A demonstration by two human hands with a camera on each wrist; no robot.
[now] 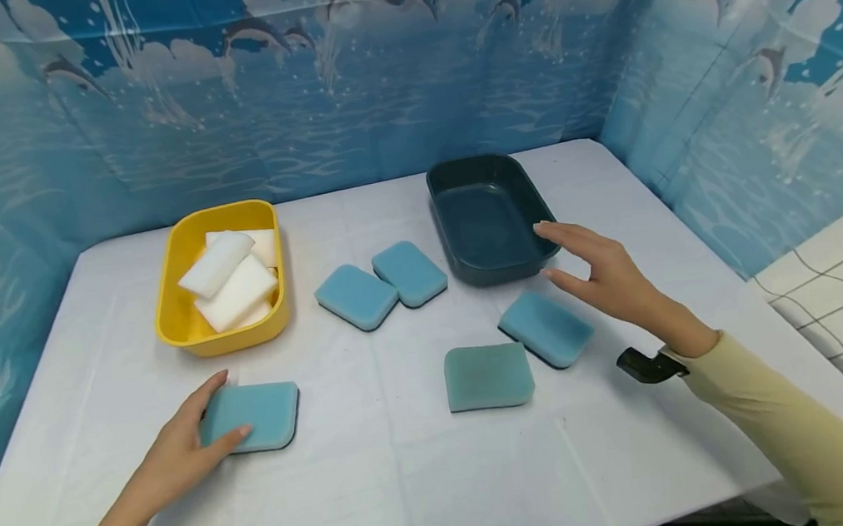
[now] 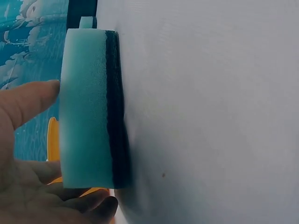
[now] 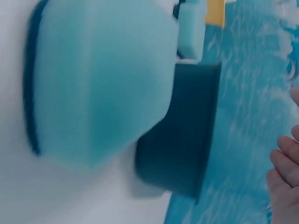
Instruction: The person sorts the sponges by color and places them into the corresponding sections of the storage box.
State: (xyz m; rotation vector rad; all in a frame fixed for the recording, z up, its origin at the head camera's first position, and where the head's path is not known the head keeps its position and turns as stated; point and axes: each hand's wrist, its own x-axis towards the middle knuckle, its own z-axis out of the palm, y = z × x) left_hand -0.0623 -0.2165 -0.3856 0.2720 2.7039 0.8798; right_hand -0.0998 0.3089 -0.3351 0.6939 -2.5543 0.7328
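A light-blue sponge with a dark underside (image 1: 258, 415) lies at the table's left front. My left hand (image 1: 185, 442) is at its left end, thumb reaching over the near side and fingers spread along the far side. In the left wrist view the thumb (image 2: 32, 100) is straight beside the sponge's blue face (image 2: 86, 112); firm contact is unclear. My right hand (image 1: 603, 272), fingers extended and holding nothing, hovers by the right rim of a dark teal bin (image 1: 493, 269). Below it rests a tilted-looking blue sponge (image 1: 546, 327), large in the right wrist view.
A yellow bin (image 1: 169, 306) with several white sponges (image 1: 239, 291) stands at the back left. Two blue sponges (image 1: 357, 295) lie mid-table, and a greener one (image 1: 488, 376) sits nearer the front. A dolphin-print curtain (image 1: 347, 102) hangs behind the white table (image 1: 382, 500).
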